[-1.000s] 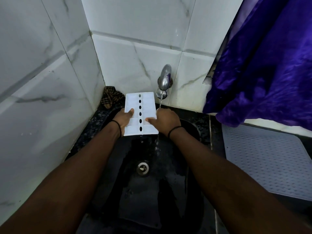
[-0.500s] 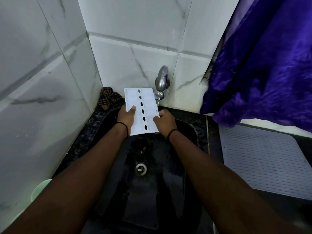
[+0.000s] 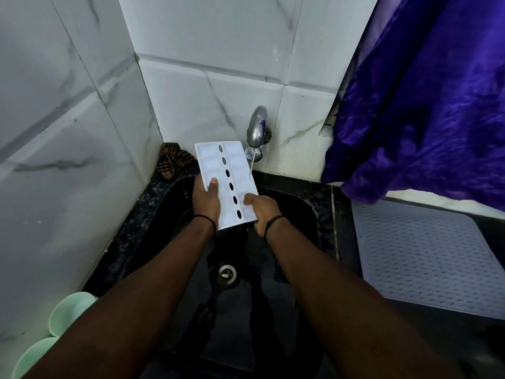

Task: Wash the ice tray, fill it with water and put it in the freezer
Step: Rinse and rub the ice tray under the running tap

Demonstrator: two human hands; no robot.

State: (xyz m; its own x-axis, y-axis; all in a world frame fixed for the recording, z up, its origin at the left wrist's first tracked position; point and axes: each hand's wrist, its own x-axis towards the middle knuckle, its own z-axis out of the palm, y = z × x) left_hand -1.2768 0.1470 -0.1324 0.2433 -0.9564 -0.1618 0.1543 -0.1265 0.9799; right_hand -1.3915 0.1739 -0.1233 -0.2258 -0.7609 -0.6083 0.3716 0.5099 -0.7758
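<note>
Since the earlier frames the ice tray [image 3: 225,184] has swung its far end leftward, so the thin stream from the tap [image 3: 256,130] now lands on its right edge. Left hand [image 3: 205,199] grips the left long edge, thumb on top; right hand [image 3: 261,212] pinches the near right corner. Held over the black sink [image 3: 306,214], the tray shows six oval holes down its middle. Open basin lies below, around one drain [image 3: 226,273]. Two green bowls [image 3: 68,314] sit at lower left, a checked cloth [image 3: 172,158] in the corner, a grey mat [image 3: 426,258] at right.
</note>
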